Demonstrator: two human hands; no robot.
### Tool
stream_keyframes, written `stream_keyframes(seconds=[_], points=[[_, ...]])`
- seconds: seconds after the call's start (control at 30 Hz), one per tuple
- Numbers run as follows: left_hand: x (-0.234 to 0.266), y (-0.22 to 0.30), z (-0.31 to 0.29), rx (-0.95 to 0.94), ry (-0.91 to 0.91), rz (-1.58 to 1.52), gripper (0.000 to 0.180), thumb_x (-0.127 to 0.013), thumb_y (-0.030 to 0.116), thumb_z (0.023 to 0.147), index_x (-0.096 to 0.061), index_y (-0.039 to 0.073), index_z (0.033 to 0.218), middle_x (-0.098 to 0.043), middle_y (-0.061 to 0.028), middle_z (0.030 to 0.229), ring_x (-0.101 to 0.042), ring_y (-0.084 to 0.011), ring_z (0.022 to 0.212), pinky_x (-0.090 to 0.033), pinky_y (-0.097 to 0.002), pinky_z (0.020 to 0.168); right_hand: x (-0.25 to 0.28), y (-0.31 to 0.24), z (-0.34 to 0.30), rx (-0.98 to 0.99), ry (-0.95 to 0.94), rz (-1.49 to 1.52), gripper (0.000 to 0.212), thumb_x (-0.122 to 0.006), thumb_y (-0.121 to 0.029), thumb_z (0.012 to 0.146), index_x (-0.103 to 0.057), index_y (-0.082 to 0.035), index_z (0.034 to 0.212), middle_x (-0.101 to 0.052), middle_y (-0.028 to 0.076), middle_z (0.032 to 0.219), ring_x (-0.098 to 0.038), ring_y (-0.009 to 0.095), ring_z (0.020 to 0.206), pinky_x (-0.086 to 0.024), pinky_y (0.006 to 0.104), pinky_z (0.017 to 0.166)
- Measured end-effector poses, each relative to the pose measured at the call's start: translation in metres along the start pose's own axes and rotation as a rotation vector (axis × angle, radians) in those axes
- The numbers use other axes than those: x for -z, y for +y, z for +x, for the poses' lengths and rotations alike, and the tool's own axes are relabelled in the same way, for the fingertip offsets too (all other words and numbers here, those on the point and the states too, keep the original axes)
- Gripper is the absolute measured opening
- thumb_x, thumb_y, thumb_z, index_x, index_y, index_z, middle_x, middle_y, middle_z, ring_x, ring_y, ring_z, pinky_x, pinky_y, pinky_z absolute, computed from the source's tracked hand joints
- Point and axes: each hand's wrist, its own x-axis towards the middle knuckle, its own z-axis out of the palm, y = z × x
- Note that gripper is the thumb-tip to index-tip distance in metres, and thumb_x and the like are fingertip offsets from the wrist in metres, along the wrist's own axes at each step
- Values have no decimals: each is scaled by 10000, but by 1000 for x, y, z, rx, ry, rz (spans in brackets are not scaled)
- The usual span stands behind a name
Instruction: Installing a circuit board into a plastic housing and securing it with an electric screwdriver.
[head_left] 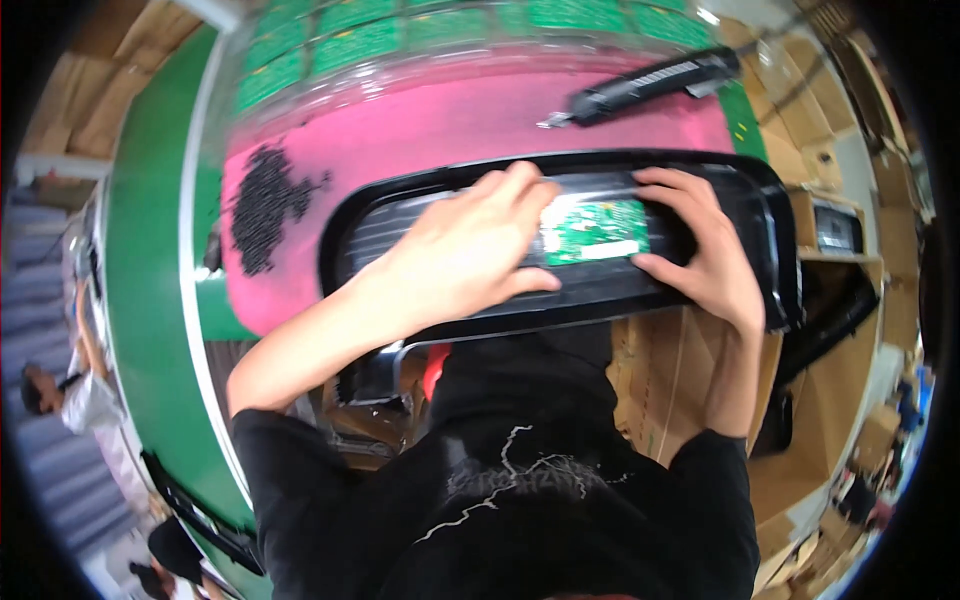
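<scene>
A green circuit board (597, 233) lies at the middle of a long black plastic housing (450, 318) with a raised rim. My left hand (470, 245) reaches across the housing, its bent fingers against the board's left end and its thumb stretched out just below. At the other end my right hand (705, 250) curves round the board, thumb by the lower right corner and fingers near the upper right one. The board's left end is partly hidden by my left fingers. Whether the board touches the housing floor is unclear.
Beyond the housing, a black electric screwdriver (650, 85) rests on a pink mat (430, 115). Many small black screws (262, 208) are heaped at left. Clear trays with green boards (360, 45) line the back. Cardboard boxes (830, 400) stand at right; other people are at far left.
</scene>
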Motion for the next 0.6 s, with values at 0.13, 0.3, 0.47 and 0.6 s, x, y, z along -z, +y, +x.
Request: stream_keyframes(seconds=[0.13,0.3,0.47,0.6], points=[[39,-4,-24,67,195,-1,448,-708,227,816,-543,-15,1156,-610,-160,1001,-626,-331,925,-508,-389,784,11,-19,-7,-126,69,122,654,-740,-87,641,-528,-33,1257,-531,109,1285,-464,267,1210,-341,360,1044],[64,-72,-77,421,431,374,214,-646,46,804,-635,-6,1012,-638,-149,933,-633,-335,856,-503,-386,755,40,7,5,-248,447,97,509,-617,-82,856,-480,-76,1347,-521,27,1187,-381,104,865,-327,224,852],[50,-101,-94,332,358,343,197,-647,45,781,-667,12,975,-639,-127,944,-619,-328,905,-490,-405,795,72,64,49,-412,367,95,541,-618,-178,912,-428,-158,1418,-534,99,1207,-491,94,926,-404,238,874],[37,-110,-90,347,409,391,143,-621,49,780,-693,38,903,-644,-120,884,-632,-328,855,-510,-419,742,79,79,83,-549,302,696,334,-629,-224,923,-544,-151,1238,-570,-1,1128,-572,91,870,-502,250,771]])
